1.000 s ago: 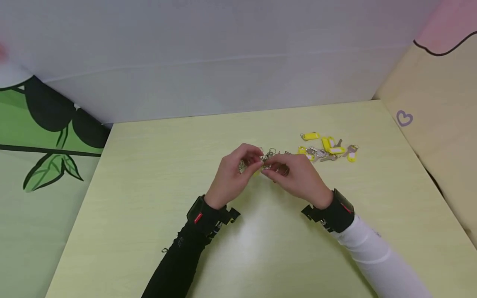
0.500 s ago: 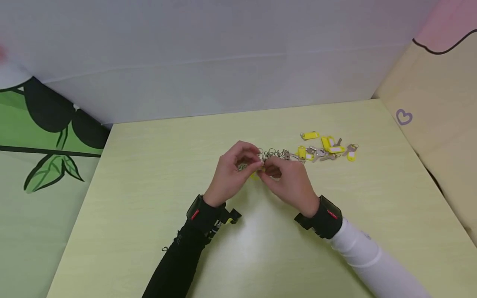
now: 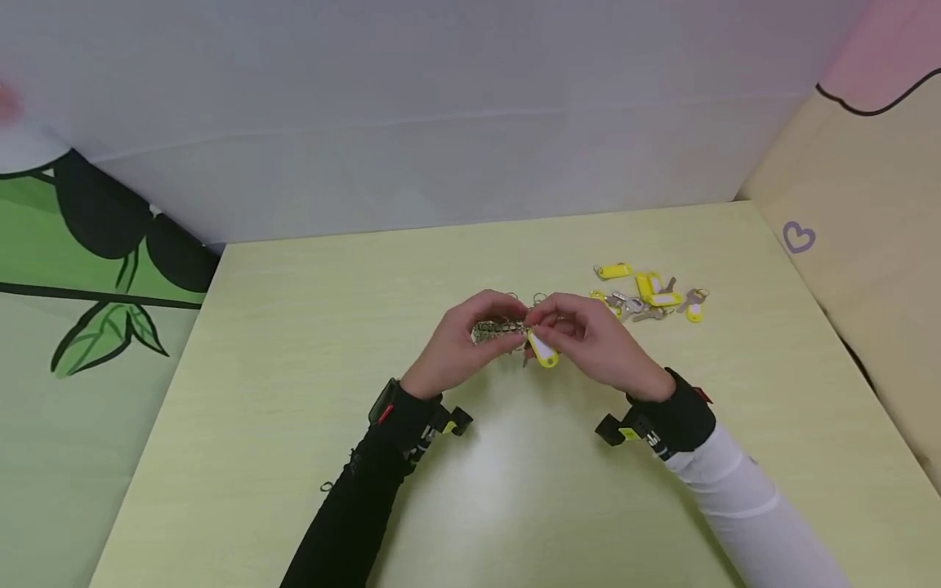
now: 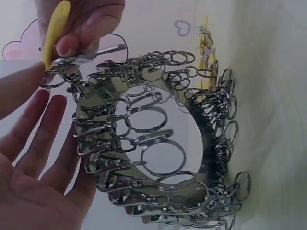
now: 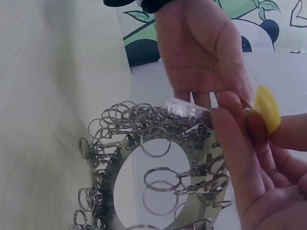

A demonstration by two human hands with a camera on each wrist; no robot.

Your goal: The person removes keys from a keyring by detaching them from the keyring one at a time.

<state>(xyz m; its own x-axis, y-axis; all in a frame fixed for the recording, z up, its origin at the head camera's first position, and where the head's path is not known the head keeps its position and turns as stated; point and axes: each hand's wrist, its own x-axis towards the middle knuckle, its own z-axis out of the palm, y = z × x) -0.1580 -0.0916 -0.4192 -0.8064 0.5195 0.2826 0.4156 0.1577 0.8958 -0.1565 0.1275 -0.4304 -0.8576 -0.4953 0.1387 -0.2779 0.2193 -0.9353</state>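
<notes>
My right hand (image 3: pixel 601 343) pinches a yellow key tag (image 3: pixel 545 351) with a white label. A silvery key (image 4: pixel 93 56) hangs with the tag and a small split ring. Opposite it, the thumb of my left hand (image 3: pixel 459 345) lies at that split ring (image 4: pixel 53 79), fingertips close to the right hand's; the left index finger is partly hidden. Between and beyond both hands stands a hollow round band (image 4: pixel 207 143), its rim crowded with metal clasps and split rings (image 5: pixel 160 178). The hands cover part of the band in the head view.
Right of the hands, a loose pile of yellow key tags (image 3: pixel 661 299) and keys (image 3: pixel 633 304) lies on the pale table (image 3: pixel 331 327). One yellow tag (image 3: pixel 614 270) sits a little behind the pile. A grey-white wall (image 3: pixel 478 180) borders the table's back.
The yellow tag, mostly hidden by the fingers before, now shows below the right hand. That hand has turned and shifted slightly right. The left hand has barely moved; the pile looks unchanged.
</notes>
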